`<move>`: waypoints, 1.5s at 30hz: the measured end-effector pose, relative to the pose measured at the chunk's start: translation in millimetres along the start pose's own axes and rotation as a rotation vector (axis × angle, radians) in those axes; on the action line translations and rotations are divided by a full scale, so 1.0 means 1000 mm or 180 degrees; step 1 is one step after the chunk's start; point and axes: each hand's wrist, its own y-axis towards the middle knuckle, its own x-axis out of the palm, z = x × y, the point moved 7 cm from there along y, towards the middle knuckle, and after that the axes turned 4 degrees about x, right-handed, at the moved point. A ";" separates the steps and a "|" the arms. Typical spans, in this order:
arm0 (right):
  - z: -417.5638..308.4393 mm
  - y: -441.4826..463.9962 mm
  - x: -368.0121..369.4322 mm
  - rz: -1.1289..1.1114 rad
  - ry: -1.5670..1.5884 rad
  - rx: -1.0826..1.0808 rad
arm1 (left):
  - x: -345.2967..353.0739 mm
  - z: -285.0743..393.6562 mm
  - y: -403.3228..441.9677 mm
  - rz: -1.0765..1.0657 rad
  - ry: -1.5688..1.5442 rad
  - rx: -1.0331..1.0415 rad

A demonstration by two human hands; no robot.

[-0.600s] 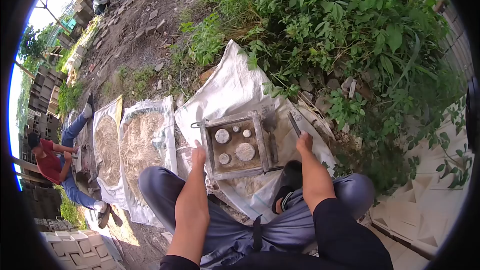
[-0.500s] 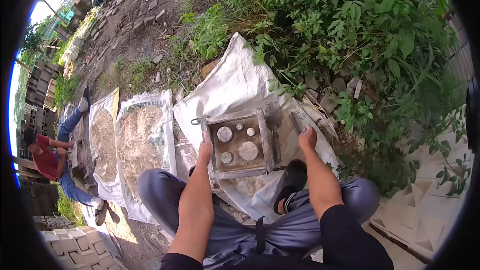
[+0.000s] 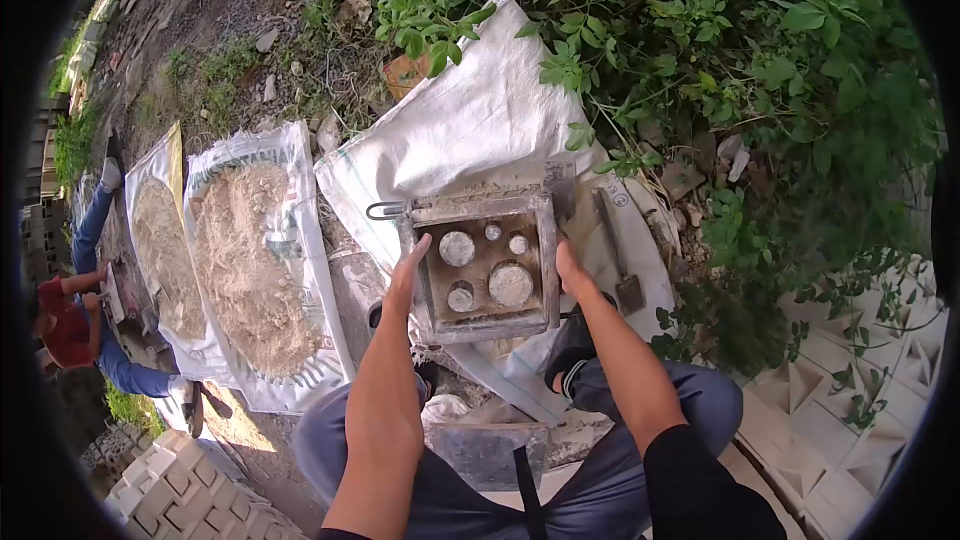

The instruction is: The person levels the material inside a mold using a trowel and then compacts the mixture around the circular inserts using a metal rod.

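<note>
A square wooden frame (image 3: 487, 325) with several round pale discs (image 3: 511, 283) set inside it is between my two hands. My left hand (image 3: 404, 275) is closed on its left side, the thumb over the rim. At its right side my right hand (image 3: 571, 270) grips the edge. A metal wire loop (image 3: 384, 211) sticks out from the upper left corner. Right of the frame, a trowel-like tool (image 3: 628, 290) lies on the white sack (image 3: 470, 130), with neither hand on it. Whatever is under the frame is hidden.
Two opened sacks with sandy powder (image 3: 250, 260) lie at the left. Beyond them sits a person in a red shirt (image 3: 68, 325). A grey board (image 3: 490, 450) is between my legs. Leafy plants (image 3: 780, 90) fill the upper right; pale blocks (image 3: 190, 480) are stacked lower left.
My right hand has let go of the tool and moved left onto the frame. My left hand now grips the frame's side. The frame appears larger, and a grey board now shows below it.
</note>
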 end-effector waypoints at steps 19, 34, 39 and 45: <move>0.041 0.017 0.000 -0.0191 0.0788 0.0834 | -0.004 -0.006 -0.009 -0.0147 -0.0180 0.0185; 0.018 -0.023 -0.046 0.1998 -0.2546 -0.0507 | -0.008 0.012 -0.016 0.0165 0.0869 0.0530; 0.025 -0.013 -0.055 0.1975 -0.3437 -0.0725 | 0.000 0.010 -0.030 0.0561 0.0576 0.0423; -0.018 -0.053 -0.137 0.3059 -0.4080 -0.0958 | -0.025 0.004 -0.023 0.0327 0.1694 0.0179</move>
